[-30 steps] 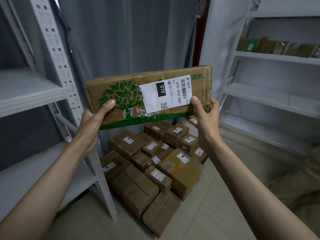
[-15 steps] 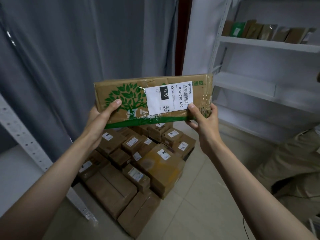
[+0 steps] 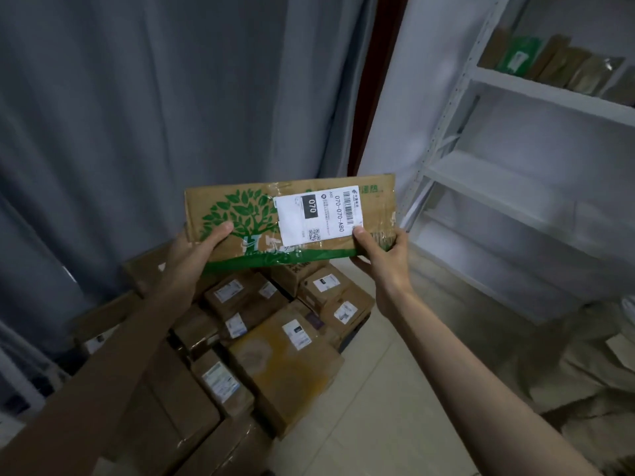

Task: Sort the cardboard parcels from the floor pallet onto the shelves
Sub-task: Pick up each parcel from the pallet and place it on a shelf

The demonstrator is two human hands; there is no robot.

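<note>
- Head view: a flat brown cardboard parcel with a green tree print and a green band along its lower edge [image 3: 261,231] is held up in mid-air, above the pile on the floor, long side roughly level.
- A white shipping label [image 3: 318,216] is stuck on the face of the parcel, turned sideways; "070" and "070-070-A80" can be read, plus a barcode and a small QR code.
- The parcel's left end is gripped by the left hand [image 3: 192,259], thumb laid over the tree print, the other fingers hidden behind the card.
- The right end is gripped by the right hand [image 3: 381,255], thumb pressed at the label's lower corner, fingers wrapped round the back.
- Below the parcel, a heap of brown cardboard boxes with small white labels [image 3: 261,341] is stacked close together on the floor; the pallet itself can't really be made out.
- A grey curtain [image 3: 154,115] is hung behind the whole lot.
- Off to the right, a white metal shelving unit [image 3: 515,180] is seen, with a row of brown and green flat packets [image 3: 563,65] stood on its upper shelf.
</note>
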